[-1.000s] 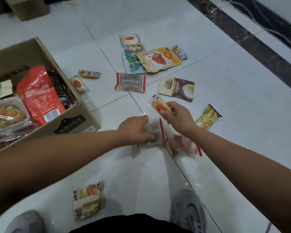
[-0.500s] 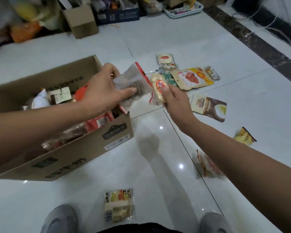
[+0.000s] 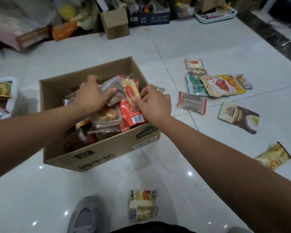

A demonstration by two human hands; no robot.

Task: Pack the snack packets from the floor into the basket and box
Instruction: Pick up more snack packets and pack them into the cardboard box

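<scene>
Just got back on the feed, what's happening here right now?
A person is packing snacks into the cardboard box. The left hand grips a clear packet over the box's contents, and the right hand pinches a small red-labelled packet beside it. The box looks quite full. Several packets lie on the floor to the right, plus a square packet near the shoe. A white basket sits at the left edge.
</scene>
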